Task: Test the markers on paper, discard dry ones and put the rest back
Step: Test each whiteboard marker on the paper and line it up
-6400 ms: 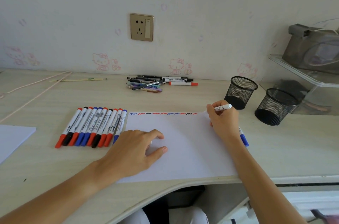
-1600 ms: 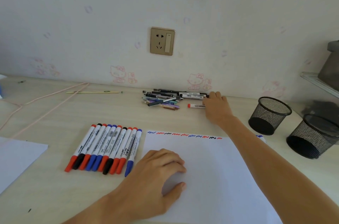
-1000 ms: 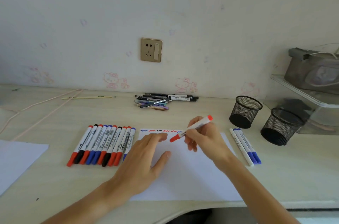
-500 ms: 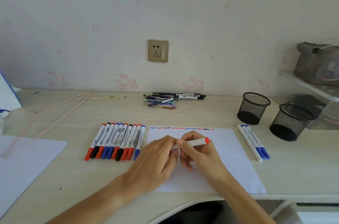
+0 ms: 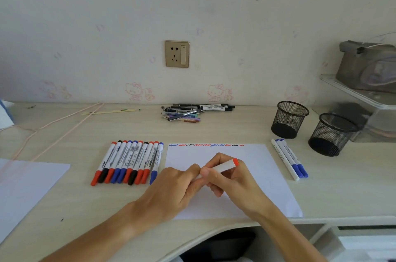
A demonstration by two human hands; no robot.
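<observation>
Over the white test sheet (image 5: 263,161), both hands meet on one white marker (image 5: 224,166) with a red end. My right hand (image 5: 227,178) grips its barrel. My left hand (image 5: 177,184) pinches the near end, where the cap is hidden by the fingers. A line of red, blue and black squiggles (image 5: 205,145) runs along the sheet's far edge. Several capped markers (image 5: 128,162) lie in a row left of the sheet. Three markers (image 5: 289,158) lie to its right. A heap of pens (image 5: 192,111) sits by the wall.
Two empty black mesh cups (image 5: 289,119) (image 5: 331,134) stand at the right, before a clear plastic shelf (image 5: 364,98). Another white sheet (image 5: 27,184) lies at the left. A pink cord (image 5: 53,126) crosses the far left of the desk, whose front edge curves inward near me.
My right hand took a red marker from near the heap by the wall and brought it over the sheet. My left hand left the paper and now pinches the marker's near end.
</observation>
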